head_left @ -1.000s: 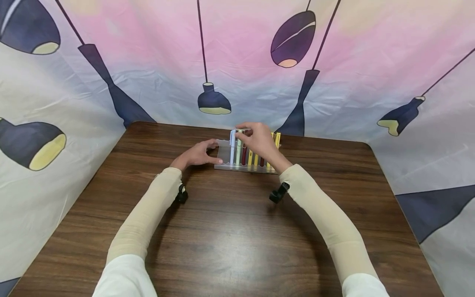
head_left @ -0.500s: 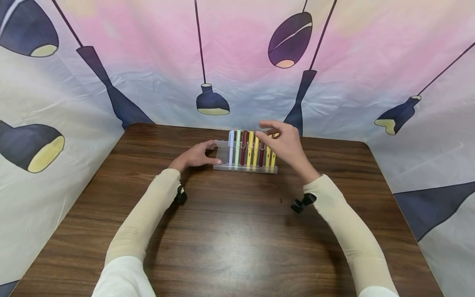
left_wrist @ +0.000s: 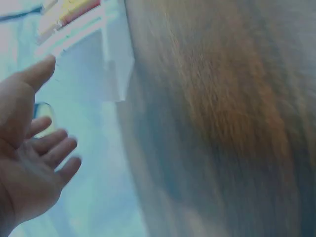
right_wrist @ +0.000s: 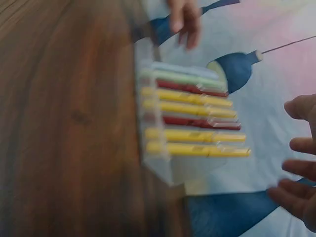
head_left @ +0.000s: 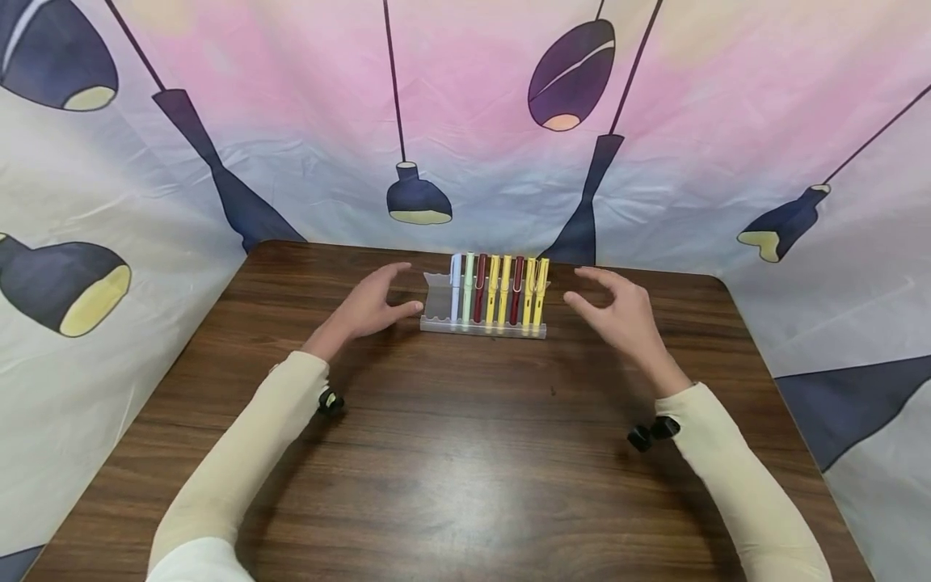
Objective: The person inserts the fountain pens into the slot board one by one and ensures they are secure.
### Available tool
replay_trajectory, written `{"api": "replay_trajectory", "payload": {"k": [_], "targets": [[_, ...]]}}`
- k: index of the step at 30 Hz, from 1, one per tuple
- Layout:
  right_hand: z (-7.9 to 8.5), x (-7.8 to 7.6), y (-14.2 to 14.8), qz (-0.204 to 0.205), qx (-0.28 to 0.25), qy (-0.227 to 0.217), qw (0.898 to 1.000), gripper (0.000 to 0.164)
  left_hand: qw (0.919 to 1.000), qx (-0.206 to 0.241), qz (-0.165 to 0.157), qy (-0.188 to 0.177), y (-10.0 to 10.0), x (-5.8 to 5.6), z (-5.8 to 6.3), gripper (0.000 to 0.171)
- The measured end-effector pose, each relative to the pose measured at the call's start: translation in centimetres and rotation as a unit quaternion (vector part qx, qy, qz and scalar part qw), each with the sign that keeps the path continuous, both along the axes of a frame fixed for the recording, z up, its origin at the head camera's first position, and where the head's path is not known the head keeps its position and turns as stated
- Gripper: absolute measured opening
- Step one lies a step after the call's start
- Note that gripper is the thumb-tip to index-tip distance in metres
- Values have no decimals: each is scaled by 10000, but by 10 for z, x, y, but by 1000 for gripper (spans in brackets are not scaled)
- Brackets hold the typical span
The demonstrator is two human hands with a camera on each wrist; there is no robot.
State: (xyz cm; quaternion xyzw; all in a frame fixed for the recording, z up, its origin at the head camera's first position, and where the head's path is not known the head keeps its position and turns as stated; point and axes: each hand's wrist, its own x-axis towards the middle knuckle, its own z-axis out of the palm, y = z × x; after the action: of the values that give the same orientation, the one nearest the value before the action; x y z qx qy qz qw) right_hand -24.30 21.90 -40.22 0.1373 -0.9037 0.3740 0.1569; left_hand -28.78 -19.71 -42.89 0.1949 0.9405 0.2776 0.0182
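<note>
A clear plastic pen stand (head_left: 436, 325) sits near the back of the table, holding several pens in a row. From left to right these are a light blue pen (head_left: 456, 289), a pale green pen (head_left: 468, 289), then dark red and yellow pens (head_left: 505, 289). My left hand (head_left: 371, 303) hovers just left of the stand, thumb and fingers spread, holding nothing. To the right of the stand, my right hand (head_left: 621, 317) is in the air with fingers apart, also holding nothing. The right wrist view shows the pens lying against the stand, their clips at the upper ends.
The brown wooden table (head_left: 465, 453) stretches toward me, with its back edge close behind the stand. A cloth backdrop (head_left: 327, 145) printed with hanging lamps rises behind and beside it. A small dark speck (head_left: 553, 391) marks the tabletop right of centre.
My right hand has moved right, away from the pens, uncovering the row. My left hand has let go of the stand's left side and drawn back to the left.
</note>
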Motion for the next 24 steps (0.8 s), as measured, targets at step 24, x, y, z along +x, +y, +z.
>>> {"api": "replay_trajectory", "payload": {"k": [24], "targets": [[-57,46,3,-727,2860,-570,9538,99,9638,-2305,807,1072,6,75,-21,114]]}}
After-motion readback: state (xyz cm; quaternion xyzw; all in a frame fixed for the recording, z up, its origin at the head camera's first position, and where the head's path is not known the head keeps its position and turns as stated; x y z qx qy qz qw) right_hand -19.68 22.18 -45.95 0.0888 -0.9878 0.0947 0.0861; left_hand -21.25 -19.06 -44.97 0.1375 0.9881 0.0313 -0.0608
